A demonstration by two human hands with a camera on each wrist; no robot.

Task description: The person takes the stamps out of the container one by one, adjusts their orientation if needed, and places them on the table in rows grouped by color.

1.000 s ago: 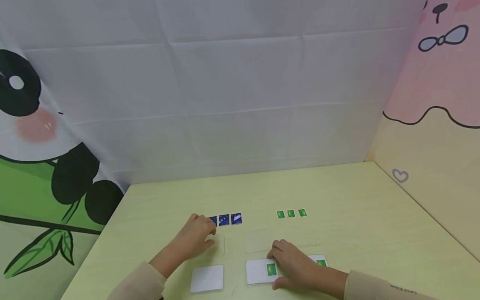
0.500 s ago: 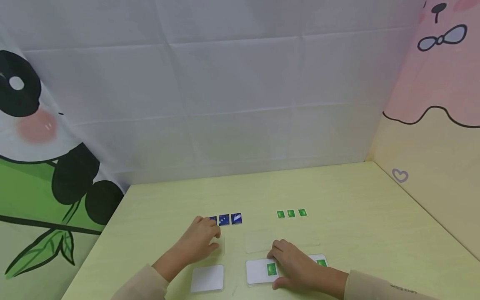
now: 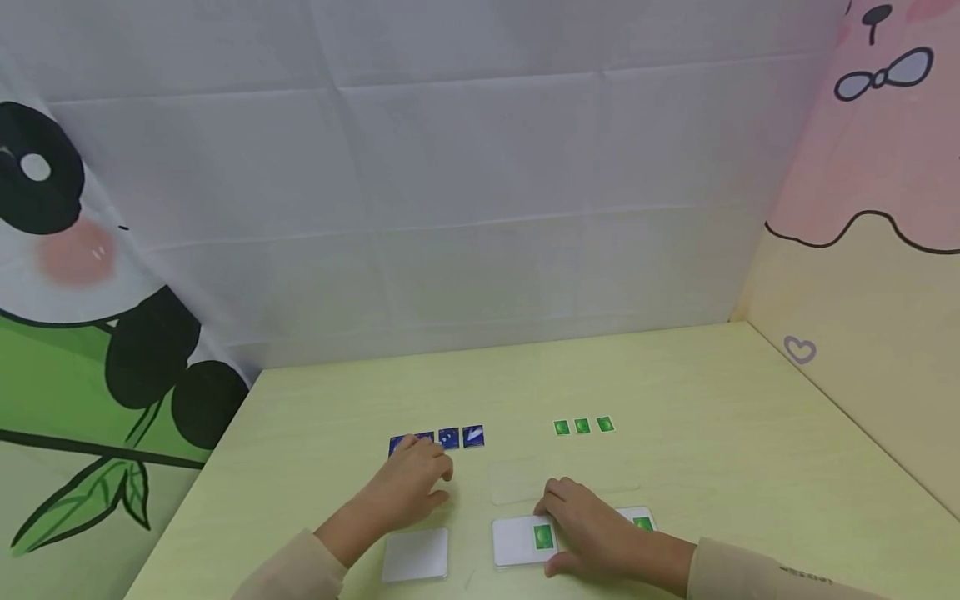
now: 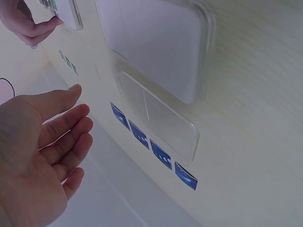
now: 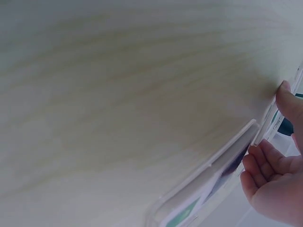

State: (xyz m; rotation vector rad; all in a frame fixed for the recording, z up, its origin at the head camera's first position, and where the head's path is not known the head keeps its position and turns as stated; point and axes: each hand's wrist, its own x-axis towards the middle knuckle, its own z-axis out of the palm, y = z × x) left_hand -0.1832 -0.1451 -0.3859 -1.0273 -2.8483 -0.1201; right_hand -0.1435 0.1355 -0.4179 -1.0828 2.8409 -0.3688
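Note:
My left hand [image 3: 411, 485] hovers just in front of a row of small blue picture squares [image 3: 448, 438], its fingers loosely bent and holding nothing. The left wrist view shows a clear plastic piece [image 4: 165, 120] between those squares and a white card in a clear case [image 4: 156, 47]. With thumb and fingertips on opposite edges, my right hand [image 3: 592, 533] grips a white card in a clear case [image 3: 516, 543] that bears a green square [image 3: 543, 537]. Partly behind that hand lies another white card with a green square [image 3: 642, 523].
Three small green squares [image 3: 582, 426] lie in a row farther back on the pale table [image 3: 675, 392]. A faint clear plastic piece [image 3: 517, 483] lies in front of them. A white cloth [image 3: 465, 183] hangs behind the table, and a printed panel [image 3: 862, 333] stands along the right side.
My left hand has drifted right and slightly toward me, uncovering more of the blue squares at the left end. The right hand keeps its grip on the card in the same spot.

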